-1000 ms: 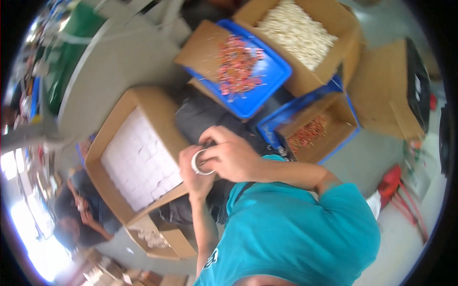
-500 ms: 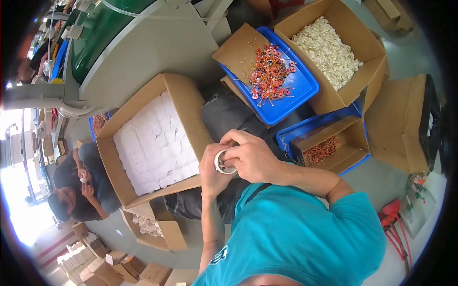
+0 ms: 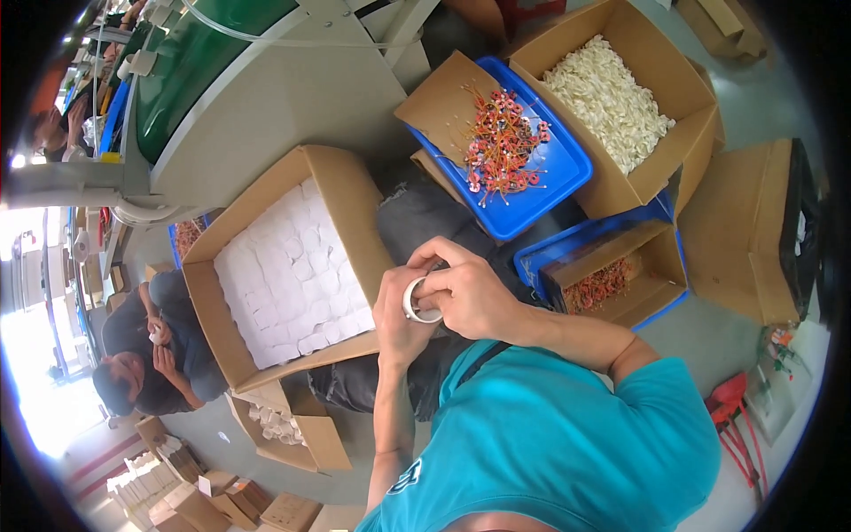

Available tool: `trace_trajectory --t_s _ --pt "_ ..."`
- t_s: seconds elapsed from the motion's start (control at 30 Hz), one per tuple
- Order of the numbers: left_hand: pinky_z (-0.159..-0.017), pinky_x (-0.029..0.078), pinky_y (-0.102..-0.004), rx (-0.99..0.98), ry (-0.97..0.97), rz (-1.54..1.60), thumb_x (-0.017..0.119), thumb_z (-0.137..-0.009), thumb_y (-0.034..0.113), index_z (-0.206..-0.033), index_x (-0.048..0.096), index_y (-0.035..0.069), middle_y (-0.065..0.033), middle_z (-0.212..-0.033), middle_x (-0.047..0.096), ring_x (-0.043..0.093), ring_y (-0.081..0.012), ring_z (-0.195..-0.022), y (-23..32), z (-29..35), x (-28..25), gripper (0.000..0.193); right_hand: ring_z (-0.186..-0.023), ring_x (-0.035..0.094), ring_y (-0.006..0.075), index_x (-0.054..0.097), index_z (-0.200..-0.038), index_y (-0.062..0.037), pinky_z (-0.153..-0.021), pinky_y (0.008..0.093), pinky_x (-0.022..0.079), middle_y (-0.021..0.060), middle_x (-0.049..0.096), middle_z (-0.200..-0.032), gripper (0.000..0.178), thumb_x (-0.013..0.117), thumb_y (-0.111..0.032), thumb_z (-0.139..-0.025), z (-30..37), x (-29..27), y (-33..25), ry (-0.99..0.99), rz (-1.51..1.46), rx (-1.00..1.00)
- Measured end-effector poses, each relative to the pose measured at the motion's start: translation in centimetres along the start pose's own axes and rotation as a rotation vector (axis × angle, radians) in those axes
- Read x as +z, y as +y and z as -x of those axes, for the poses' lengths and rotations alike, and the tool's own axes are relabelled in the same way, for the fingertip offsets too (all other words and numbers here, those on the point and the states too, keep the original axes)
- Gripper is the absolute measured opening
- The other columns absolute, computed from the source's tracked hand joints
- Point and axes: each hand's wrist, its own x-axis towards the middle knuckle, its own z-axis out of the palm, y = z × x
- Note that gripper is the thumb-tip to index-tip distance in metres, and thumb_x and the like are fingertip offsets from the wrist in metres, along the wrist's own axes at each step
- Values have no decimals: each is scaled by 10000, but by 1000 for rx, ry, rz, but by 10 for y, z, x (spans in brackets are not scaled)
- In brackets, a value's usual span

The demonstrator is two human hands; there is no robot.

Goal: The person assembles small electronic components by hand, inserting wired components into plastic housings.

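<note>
My left hand (image 3: 395,312) is wrapped around a small white round plastic housing (image 3: 409,308), its open side facing up. Over that opening, the fingers of my right hand (image 3: 472,294) are bent and pressed together, with the tips inside the rim. Whatever those fingertips grip, if anything, is hidden by the hand. Both hands are above my lap, just right of a big cardboard box (image 3: 359,239) holding rows of white rounded pieces (image 3: 288,270).
A blue tray (image 3: 563,168) holds small red parts with wires (image 3: 507,142). Beside it, a carton (image 3: 687,111) contains many white pieces (image 3: 612,102). A smaller box (image 3: 651,293) with reddish bits sits in a blue bin. At left, another person (image 3: 146,355) sits holding a small white item.
The view has shifted slightly, so the boxes appear a little lower. My hands keep nearly the same pose around the housing, with only slight movement of the right fingers at its rim.
</note>
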Motion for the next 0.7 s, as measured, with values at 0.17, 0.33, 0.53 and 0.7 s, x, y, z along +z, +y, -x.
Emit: trace_trajectory --t_s 0.17,0.33,0.53,0.7 --pt "-759 548 -362 0 20 4 804 -662 -42 -1067 597 10 -160 -1030 638 660 -309 -909 -3 -3 -1 458 -977 634 296 721 -890 25 -851 381 524 143 619 -1078 135 689 43 -760 -8 -1 -4 -33 -16 6" --pt "-754 552 -376 -92 -60 45 838 -640 12 -1184 522 24 -171 -1047 642 671 -337 -921 -6 -14 -14 629 -983 641 268 729 -955 -4 -858 350 524 134 621 -1106 221 750 18 -736 -14 -5 1 2 9 -6" --pt "-910 466 -427 99 285 -355 891 -639 193 -1182 565 60 -156 -1145 593 552 -337 -1060 -75 -109 -107 647 -815 647 196 704 -1074 4 -726 279 529 133 654 -1018 303 726 57 -776 -13 -9 22 136 37 42" --pt "-868 499 -394 205 714 -385 841 -735 268 -1218 605 46 -146 -1137 596 609 -317 -997 -127 -255 -212 582 -686 654 150 729 -1037 -16 -615 289 517 104 698 -857 213 734 -71 -832 21 5 75 -198 -19 383"
